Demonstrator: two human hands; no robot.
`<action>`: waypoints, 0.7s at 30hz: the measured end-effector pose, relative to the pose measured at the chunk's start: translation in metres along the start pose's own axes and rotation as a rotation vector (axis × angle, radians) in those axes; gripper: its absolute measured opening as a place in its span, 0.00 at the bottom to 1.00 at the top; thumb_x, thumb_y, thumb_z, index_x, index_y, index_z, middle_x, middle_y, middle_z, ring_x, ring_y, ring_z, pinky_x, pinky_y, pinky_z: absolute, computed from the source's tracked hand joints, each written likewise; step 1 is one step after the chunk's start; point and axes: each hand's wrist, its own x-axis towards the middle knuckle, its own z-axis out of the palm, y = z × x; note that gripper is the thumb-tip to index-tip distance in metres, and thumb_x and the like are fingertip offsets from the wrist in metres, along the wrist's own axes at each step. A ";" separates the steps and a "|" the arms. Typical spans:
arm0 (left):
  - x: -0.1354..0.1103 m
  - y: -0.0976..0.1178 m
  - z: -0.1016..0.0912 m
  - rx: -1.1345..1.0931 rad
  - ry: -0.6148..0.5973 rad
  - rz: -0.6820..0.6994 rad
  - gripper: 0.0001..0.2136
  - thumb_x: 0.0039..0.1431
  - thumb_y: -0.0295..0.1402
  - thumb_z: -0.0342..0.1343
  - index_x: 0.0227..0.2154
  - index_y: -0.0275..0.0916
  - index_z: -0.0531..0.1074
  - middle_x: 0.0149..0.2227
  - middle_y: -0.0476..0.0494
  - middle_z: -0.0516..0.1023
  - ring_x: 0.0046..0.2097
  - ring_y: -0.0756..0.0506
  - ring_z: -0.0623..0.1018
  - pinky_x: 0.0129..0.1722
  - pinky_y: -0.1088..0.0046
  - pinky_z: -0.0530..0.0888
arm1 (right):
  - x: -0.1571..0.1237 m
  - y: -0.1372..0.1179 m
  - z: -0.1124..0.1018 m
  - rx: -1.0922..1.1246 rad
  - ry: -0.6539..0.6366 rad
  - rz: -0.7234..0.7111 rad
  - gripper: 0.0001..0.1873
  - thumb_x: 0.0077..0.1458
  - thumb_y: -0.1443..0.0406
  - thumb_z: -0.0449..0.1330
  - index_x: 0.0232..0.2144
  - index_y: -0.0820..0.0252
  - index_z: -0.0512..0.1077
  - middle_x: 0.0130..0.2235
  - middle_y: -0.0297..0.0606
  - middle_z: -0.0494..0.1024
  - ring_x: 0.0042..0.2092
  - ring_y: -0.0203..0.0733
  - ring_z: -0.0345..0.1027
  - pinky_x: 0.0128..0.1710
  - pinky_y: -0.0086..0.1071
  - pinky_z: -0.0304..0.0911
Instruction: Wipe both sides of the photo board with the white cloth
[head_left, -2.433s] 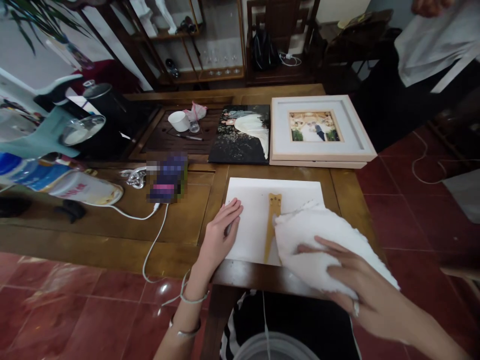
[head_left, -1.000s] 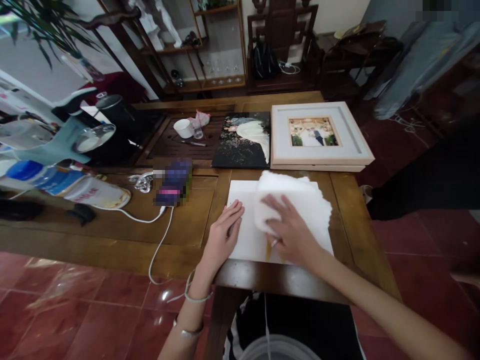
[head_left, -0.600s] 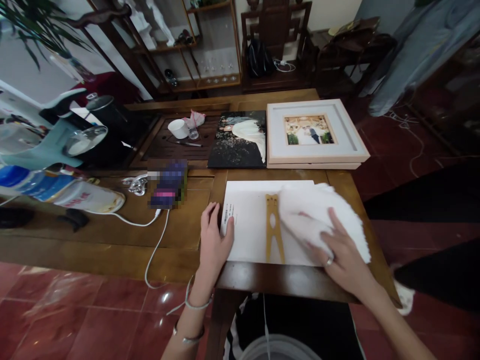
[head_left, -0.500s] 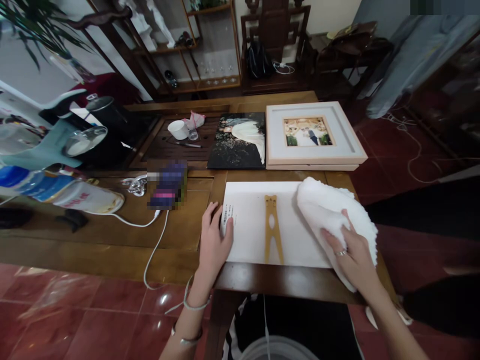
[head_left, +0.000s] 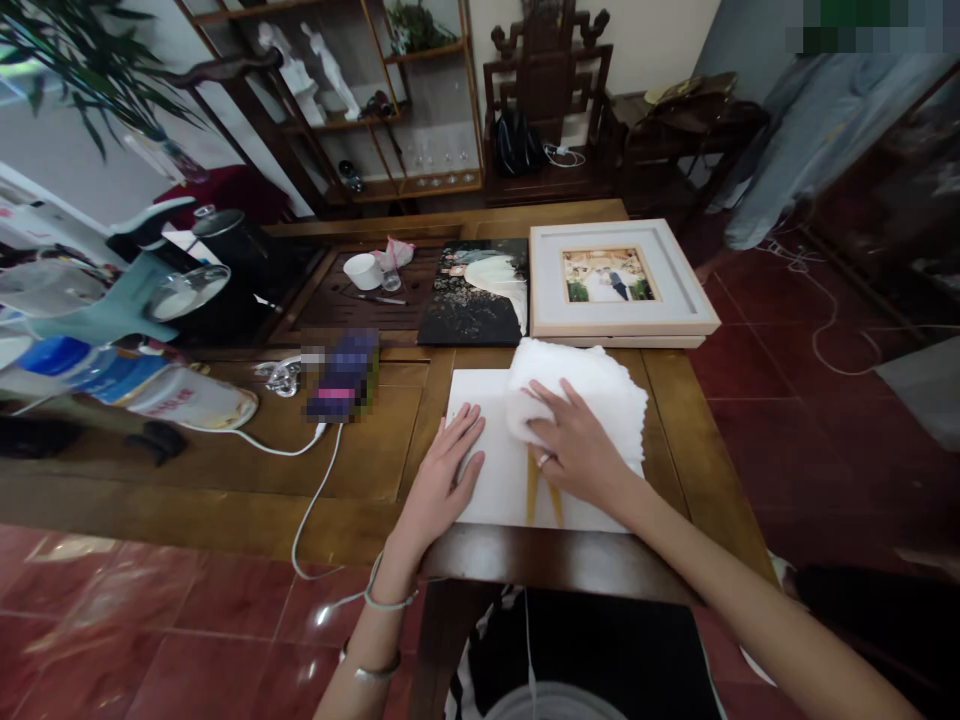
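A white rectangular panel (head_left: 491, 505) lies flat on the wooden table near its front edge. My left hand (head_left: 444, 470) rests on the panel's left side, fingers stretched out and holding nothing. With bent fingers my right hand (head_left: 581, 445) grips a white towel (head_left: 600, 385) and presses it onto the panel's middle and right. Below the towel, the two prongs of a yellow forked piece (head_left: 532, 495) show on the panel; its upper part is hidden under towel and hand.
Behind the panel lie a dark wedding photo (head_left: 472, 310) and a stack of pale wooden picture frames (head_left: 622, 325). To the left are a blurred-out phone (head_left: 341, 375) with a white cable (head_left: 304, 515), a large bottle (head_left: 187, 395) and a white cup (head_left: 363, 271).
My right hand has slid the towel leftward and slightly away from me, covering the top of the yellow piece. My left hand stays on the panel, its fingers now lying flatter across it.
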 end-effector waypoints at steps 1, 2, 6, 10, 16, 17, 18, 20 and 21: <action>0.000 -0.001 0.000 -0.015 0.008 -0.015 0.22 0.65 0.29 0.45 0.61 0.45 0.57 0.64 0.40 0.60 0.67 0.43 0.55 0.65 0.48 0.50 | -0.001 -0.008 0.002 0.005 -0.032 -0.034 0.12 0.50 0.71 0.56 0.37 0.64 0.74 0.59 0.57 0.66 0.65 0.55 0.49 0.64 0.58 0.41; 0.000 -0.002 0.000 -0.028 0.021 -0.028 0.22 0.65 0.28 0.44 0.61 0.44 0.58 0.64 0.40 0.60 0.67 0.43 0.56 0.65 0.49 0.50 | -0.006 -0.018 0.004 0.020 -0.069 -0.067 0.12 0.49 0.70 0.57 0.37 0.64 0.74 0.60 0.57 0.64 0.65 0.55 0.48 0.64 0.58 0.39; 0.000 -0.004 0.002 -0.051 0.042 -0.043 0.22 0.65 0.26 0.41 0.61 0.44 0.58 0.64 0.41 0.61 0.66 0.44 0.57 0.65 0.49 0.51 | -0.046 -0.059 0.000 0.171 -0.216 -0.170 0.08 0.48 0.67 0.59 0.33 0.62 0.75 0.62 0.55 0.62 0.66 0.53 0.45 0.65 0.55 0.35; 0.000 -0.004 0.001 -0.059 0.030 -0.025 0.23 0.65 0.25 0.40 0.61 0.45 0.58 0.64 0.41 0.61 0.66 0.44 0.57 0.65 0.48 0.51 | -0.065 -0.067 -0.011 0.270 -0.273 -0.169 0.06 0.51 0.64 0.58 0.31 0.60 0.73 0.60 0.51 0.65 0.65 0.45 0.49 0.66 0.46 0.39; 0.002 -0.003 0.002 -0.067 0.044 -0.055 0.20 0.66 0.29 0.44 0.60 0.44 0.61 0.63 0.42 0.63 0.66 0.44 0.58 0.65 0.51 0.51 | -0.002 -0.020 -0.007 0.123 -0.125 -0.048 0.11 0.56 0.69 0.52 0.37 0.61 0.73 0.50 0.49 0.76 0.61 0.42 0.58 0.64 0.47 0.47; 0.001 -0.002 0.001 -0.081 0.050 -0.056 0.20 0.66 0.30 0.44 0.60 0.44 0.61 0.63 0.42 0.63 0.66 0.43 0.59 0.66 0.51 0.51 | 0.009 -0.016 -0.003 0.088 -0.099 -0.020 0.11 0.57 0.68 0.51 0.38 0.61 0.73 0.50 0.50 0.76 0.61 0.43 0.58 0.64 0.48 0.48; 0.001 0.000 0.000 -0.105 0.058 -0.059 0.20 0.66 0.31 0.44 0.60 0.44 0.61 0.63 0.42 0.63 0.65 0.43 0.59 0.66 0.52 0.51 | 0.018 -0.015 0.002 0.057 -0.073 0.009 0.12 0.57 0.68 0.52 0.39 0.62 0.73 0.51 0.51 0.75 0.61 0.45 0.58 0.63 0.49 0.47; -0.002 0.003 -0.004 -0.198 0.086 -0.070 0.20 0.66 0.35 0.44 0.60 0.44 0.61 0.63 0.42 0.62 0.65 0.43 0.60 0.66 0.53 0.52 | 0.025 -0.024 0.012 0.015 -0.041 0.026 0.13 0.55 0.67 0.54 0.41 0.64 0.74 0.56 0.56 0.70 0.63 0.51 0.54 0.63 0.54 0.44; -0.003 0.005 -0.006 -0.264 0.105 -0.078 0.20 0.67 0.37 0.43 0.60 0.44 0.60 0.63 0.42 0.62 0.65 0.43 0.61 0.65 0.54 0.53 | 0.023 -0.033 0.016 0.011 -0.045 0.003 0.13 0.54 0.67 0.55 0.41 0.65 0.74 0.58 0.57 0.67 0.64 0.54 0.51 0.64 0.55 0.41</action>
